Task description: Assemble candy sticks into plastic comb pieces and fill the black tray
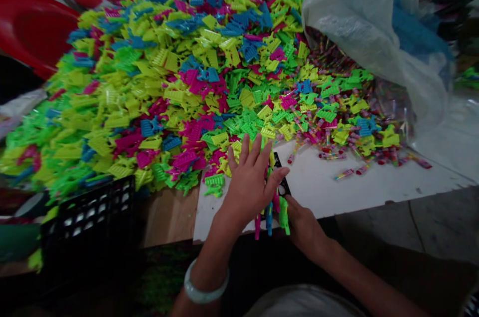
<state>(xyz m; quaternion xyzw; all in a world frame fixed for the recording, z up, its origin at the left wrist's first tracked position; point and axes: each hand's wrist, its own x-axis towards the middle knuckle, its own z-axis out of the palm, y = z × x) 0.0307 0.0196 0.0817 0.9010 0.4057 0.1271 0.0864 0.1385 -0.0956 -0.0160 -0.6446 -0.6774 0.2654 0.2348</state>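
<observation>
My left hand [250, 177], a pale bangle [205, 284] on its wrist, lies palm down with its fingers spread over a black plastic rack with holes [282, 186]. It hides much of the rack. My right hand [307, 229] grips the rack's near right edge, its fingertips partly hidden. Small comb-like plastic pieces stick out of the rack's near side: a pink one [258, 227], a blue one [269, 219] and a green one [284, 216]. Beside my left wrist, a loose green piece [214, 184] rests on the white board [318, 192].
A large heap of yellow, green, pink and blue plastic pieces [160, 87] covers the table. Small wrapped tubes [333, 155] spill from a clear plastic bag [359, 12] at right. A black crate with holes [90, 217] stands front left; a red chair [37, 27] is behind.
</observation>
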